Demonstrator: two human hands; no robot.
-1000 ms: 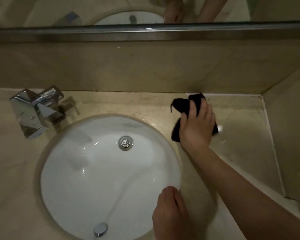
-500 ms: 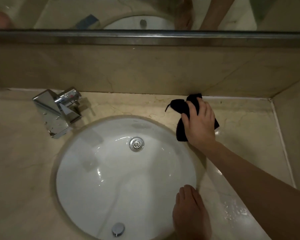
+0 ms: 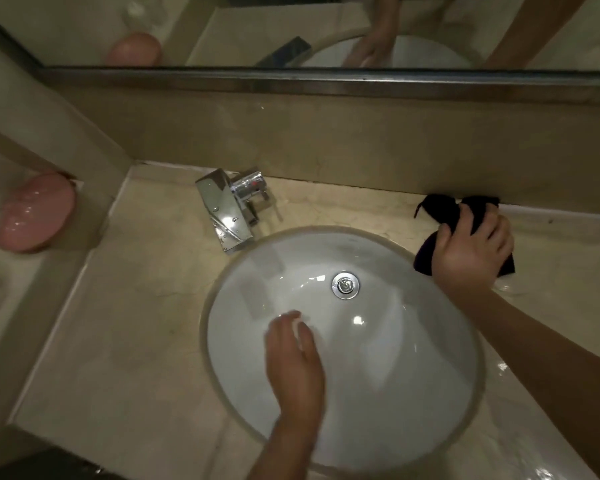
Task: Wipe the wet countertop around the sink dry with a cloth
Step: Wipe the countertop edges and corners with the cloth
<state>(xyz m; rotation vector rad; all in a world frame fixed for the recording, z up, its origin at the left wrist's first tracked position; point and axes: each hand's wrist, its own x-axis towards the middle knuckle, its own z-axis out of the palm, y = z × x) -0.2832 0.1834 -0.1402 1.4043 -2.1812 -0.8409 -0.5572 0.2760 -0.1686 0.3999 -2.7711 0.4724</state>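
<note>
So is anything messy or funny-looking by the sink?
A little. The countertop right of the sink shines with water not yet wiped. The right hand holds the black cloth against the back wall. The chrome faucet sits off to the left, angled toward the bowl.

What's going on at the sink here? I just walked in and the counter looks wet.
A person is drying the countertop around the white sink. Their right hand grips a dark cloth against the counter at the back right, near the wall. Their left hand hangs over the basin with straight fingers, holding nothing. Water glistens on the counter to the right of the basin. The chrome faucet is not running.
</note>
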